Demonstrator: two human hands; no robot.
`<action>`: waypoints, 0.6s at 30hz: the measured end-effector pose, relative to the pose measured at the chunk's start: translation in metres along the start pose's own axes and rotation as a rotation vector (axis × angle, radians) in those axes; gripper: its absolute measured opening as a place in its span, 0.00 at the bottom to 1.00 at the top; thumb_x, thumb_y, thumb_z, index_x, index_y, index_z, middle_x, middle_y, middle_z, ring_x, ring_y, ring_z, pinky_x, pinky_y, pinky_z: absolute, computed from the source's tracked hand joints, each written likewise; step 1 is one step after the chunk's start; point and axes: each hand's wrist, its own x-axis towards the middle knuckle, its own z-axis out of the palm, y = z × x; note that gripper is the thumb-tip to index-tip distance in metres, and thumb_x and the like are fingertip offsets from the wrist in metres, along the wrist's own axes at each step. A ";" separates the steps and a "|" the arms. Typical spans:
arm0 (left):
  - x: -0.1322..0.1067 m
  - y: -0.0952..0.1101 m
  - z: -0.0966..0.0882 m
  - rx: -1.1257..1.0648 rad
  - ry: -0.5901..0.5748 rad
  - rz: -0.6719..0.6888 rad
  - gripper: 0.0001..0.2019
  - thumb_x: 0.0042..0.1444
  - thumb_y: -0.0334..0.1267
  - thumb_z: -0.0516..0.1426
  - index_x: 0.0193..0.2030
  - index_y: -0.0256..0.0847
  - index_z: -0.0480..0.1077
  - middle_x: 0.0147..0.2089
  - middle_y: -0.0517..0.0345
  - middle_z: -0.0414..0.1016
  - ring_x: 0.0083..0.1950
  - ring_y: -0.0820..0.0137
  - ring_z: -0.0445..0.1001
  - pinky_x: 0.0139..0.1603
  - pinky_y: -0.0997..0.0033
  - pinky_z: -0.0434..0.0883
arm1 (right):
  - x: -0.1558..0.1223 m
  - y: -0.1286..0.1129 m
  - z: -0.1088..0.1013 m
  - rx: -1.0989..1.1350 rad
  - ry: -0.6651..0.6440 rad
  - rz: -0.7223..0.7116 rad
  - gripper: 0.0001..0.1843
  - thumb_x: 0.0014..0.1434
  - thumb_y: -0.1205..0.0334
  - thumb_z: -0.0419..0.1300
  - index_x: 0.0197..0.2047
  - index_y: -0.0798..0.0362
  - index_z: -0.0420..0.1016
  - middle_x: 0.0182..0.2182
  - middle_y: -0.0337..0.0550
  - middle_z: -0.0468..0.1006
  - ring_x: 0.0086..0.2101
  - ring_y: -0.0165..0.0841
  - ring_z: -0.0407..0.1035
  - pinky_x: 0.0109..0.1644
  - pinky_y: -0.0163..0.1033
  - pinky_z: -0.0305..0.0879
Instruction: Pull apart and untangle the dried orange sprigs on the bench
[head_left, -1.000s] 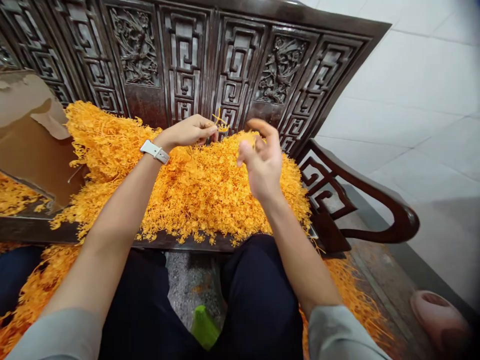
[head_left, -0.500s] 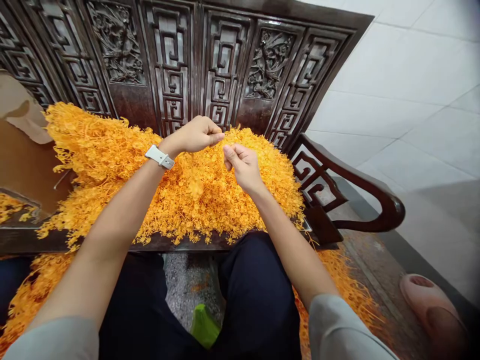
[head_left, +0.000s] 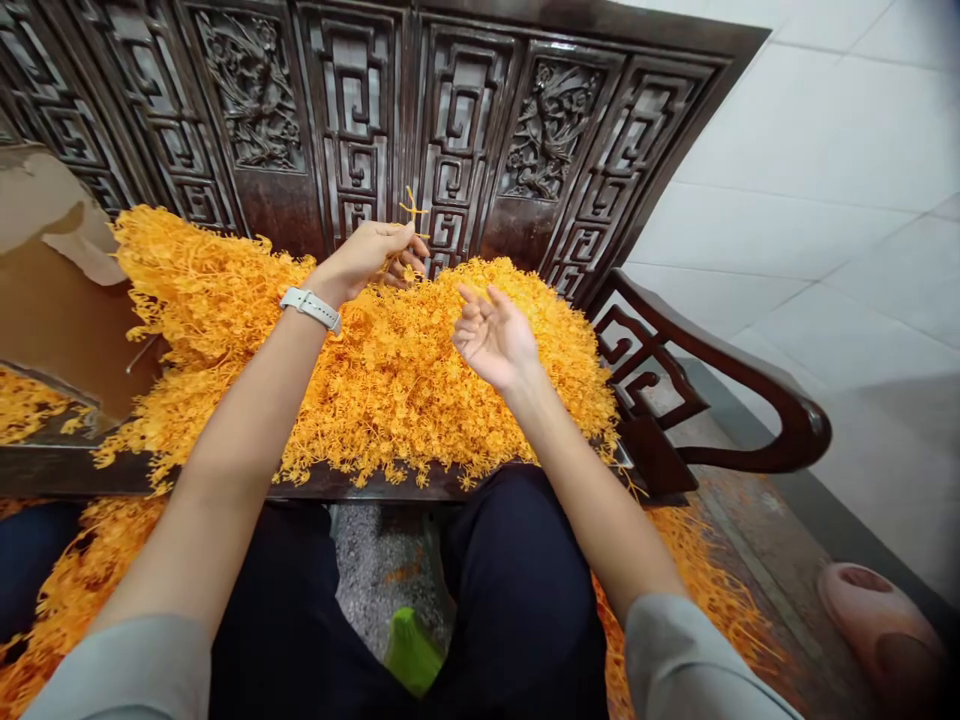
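Orange and thin, a branching sprig (head_left: 412, 208) is standing up from the left hand (head_left: 371, 255), showing against the dark carved back (head_left: 450, 110). Compared with half a second ago, when both sets of fingertips were pinching close together, the hands are now parting over the pile (head_left: 405, 390), and the sprig is coming into plain view. That separation seems to be leaving the piece in the left hand's keeping alone.

The left arm is reaching forward and inward, its pale wristwatch (head_left: 310, 306) facing up; thumb and forefinger are clamping on the sprig while the other fingers are curling below. Bits of orange are showing among those lower fingers, but I cannot tell whether they are being held.

The right hand (head_left: 495, 340) is hovering nearer the body, its palm turning upward and its fingers standing apart, loosely bent, with nothing visibly resting in them. Beneath both hands, matching orange sprigs are heaping on the dark wooden counter (head_left: 315, 482), between the cardboard box (head_left: 90, 320) and the curved armrest (head_left: 795, 430).
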 end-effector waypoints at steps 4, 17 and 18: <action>-0.008 0.016 0.004 -0.036 -0.033 -0.003 0.20 0.74 0.51 0.55 0.45 0.36 0.78 0.41 0.44 0.85 0.38 0.68 0.84 0.41 0.69 0.79 | 0.006 0.007 -0.009 0.039 0.144 0.014 0.22 0.56 0.48 0.75 0.31 0.50 0.68 0.21 0.29 0.63 0.22 0.23 0.53 0.25 0.31 0.56; -0.017 0.036 0.035 0.007 -0.120 0.061 0.19 0.74 0.48 0.57 0.40 0.35 0.80 0.40 0.47 0.85 0.41 0.67 0.84 0.51 0.62 0.79 | -0.007 0.015 0.008 -0.267 0.044 -0.155 0.27 0.56 0.33 0.73 0.41 0.49 0.78 0.30 0.36 0.75 0.25 0.25 0.62 0.27 0.36 0.62; -0.017 0.036 0.038 0.029 -0.136 0.082 0.18 0.73 0.47 0.58 0.38 0.35 0.80 0.39 0.47 0.84 0.41 0.68 0.83 0.52 0.62 0.79 | -0.007 0.016 0.010 -0.297 0.048 -0.186 0.27 0.56 0.33 0.73 0.40 0.48 0.77 0.29 0.36 0.75 0.25 0.25 0.61 0.27 0.36 0.61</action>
